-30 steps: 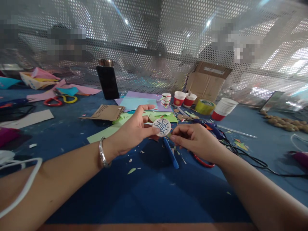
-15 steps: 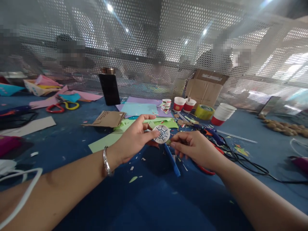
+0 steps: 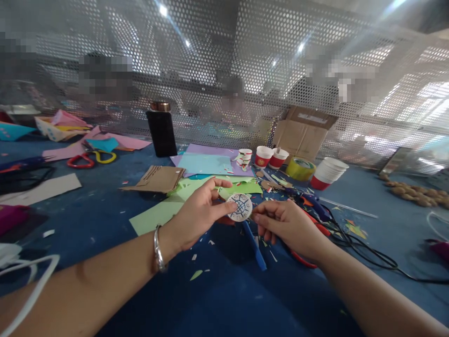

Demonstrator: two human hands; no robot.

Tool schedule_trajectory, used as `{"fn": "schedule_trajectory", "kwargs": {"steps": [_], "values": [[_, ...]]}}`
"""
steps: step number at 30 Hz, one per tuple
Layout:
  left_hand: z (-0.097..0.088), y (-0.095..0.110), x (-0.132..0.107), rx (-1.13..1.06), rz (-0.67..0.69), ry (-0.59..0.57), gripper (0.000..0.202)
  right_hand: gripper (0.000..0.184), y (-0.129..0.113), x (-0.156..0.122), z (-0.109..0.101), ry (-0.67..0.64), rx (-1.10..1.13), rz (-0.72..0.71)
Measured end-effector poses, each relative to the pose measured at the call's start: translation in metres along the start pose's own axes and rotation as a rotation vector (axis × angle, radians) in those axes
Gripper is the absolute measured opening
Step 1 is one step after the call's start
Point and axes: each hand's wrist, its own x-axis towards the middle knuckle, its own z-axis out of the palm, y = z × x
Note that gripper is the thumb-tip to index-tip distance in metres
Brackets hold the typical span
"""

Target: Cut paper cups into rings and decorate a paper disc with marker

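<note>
Between the thumb and fingers of my left hand (image 3: 201,210) is a small round white disc (image 3: 240,207) with a blue line pattern on its face. My right hand (image 3: 282,222) is closed in a pinch at the disc's right edge; what its fingertips hold is too small to make out. Below the disc, a blue strip-like tool (image 3: 255,245) lies on the dark blue table (image 3: 224,295) among paper scraps. Red handles (image 3: 303,259) show partly under my right hand.
Beyond my hands lie green paper (image 3: 154,215), cardboard (image 3: 156,179) and a dark phone-like slab (image 3: 161,134). At right are stacked paper cups (image 3: 329,173), yellow tape (image 3: 300,168), a blue glue gun (image 3: 317,203) and black cable (image 3: 365,250). Scissors (image 3: 80,161) rest at left.
The whole scene sits slightly lower in view as the head tilts. Both hands keep their grip; the disc stays in my left hand with my right fingers at its edge.
</note>
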Motion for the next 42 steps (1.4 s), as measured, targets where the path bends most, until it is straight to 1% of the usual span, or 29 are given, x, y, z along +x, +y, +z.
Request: {"fn": "schedule_trajectory", "kwargs": {"steps": [4,9,14,22,27,31,36,42], "values": [[-0.0008,-0.0008,0.0013,-0.005,-0.013,0.009,0.046,0.023,0.0017,0.0010,-0.0008,-0.031,0.009,0.002],[-0.0025,-0.0038,0.0053,-0.058,-0.004,-0.029,0.042,0.022,0.0033,0.0003,-0.0026,-0.045,0.017,0.006],[-0.0035,-0.0034,0.0067,-0.087,0.026,-0.032,0.036,0.021,0.0038,-0.0001,-0.0041,-0.044,0.008,0.012],[-0.0031,-0.0029,0.0062,-0.129,0.053,0.025,0.035,0.022,0.0023,-0.0016,-0.0042,-0.017,0.016,-0.026],[-0.0020,-0.0029,0.0046,-0.106,0.048,-0.007,0.032,0.026,0.0021,-0.0019,-0.0037,-0.024,-0.017,-0.039],[0.0008,-0.0020,0.0049,-0.070,0.034,-0.004,0.037,0.029,0.0023,-0.0022,-0.0044,-0.001,-0.037,-0.065],[0.0035,-0.0038,0.0045,-0.024,0.033,-0.037,0.039,0.033,0.0012,-0.0034,-0.0044,0.033,-0.004,-0.048],[0.0044,-0.0046,0.0029,0.013,0.044,-0.081,0.036,0.033,-0.0006,-0.0045,-0.0039,0.000,0.086,-0.028]]}}
